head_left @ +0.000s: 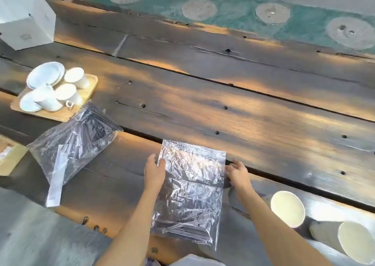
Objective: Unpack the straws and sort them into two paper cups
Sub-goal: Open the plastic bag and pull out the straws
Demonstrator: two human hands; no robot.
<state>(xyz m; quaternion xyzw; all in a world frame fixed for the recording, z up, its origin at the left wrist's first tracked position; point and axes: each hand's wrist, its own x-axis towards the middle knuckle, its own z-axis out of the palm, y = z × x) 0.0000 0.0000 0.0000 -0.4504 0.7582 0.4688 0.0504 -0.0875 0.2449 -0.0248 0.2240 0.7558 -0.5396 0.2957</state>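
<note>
Nearest me, black straws point(182, 229) lie in the clear bag point(192, 184) flat on the bench point(263, 135). My left hand point(154, 171) pinches its far corner; right hand point(238, 175) fingers rest spread on the other edge, gripping nothing. I'd part the mouth evenly. Two paper cups point(287, 209) wait right; a second bag point(77, 141) lies farther left.

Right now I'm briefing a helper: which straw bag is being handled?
On the wooden table, look at the near edge between both hands. The clear bag lies flat there, unlike the other straw bag left of it, beside the tray of white cups.
</note>
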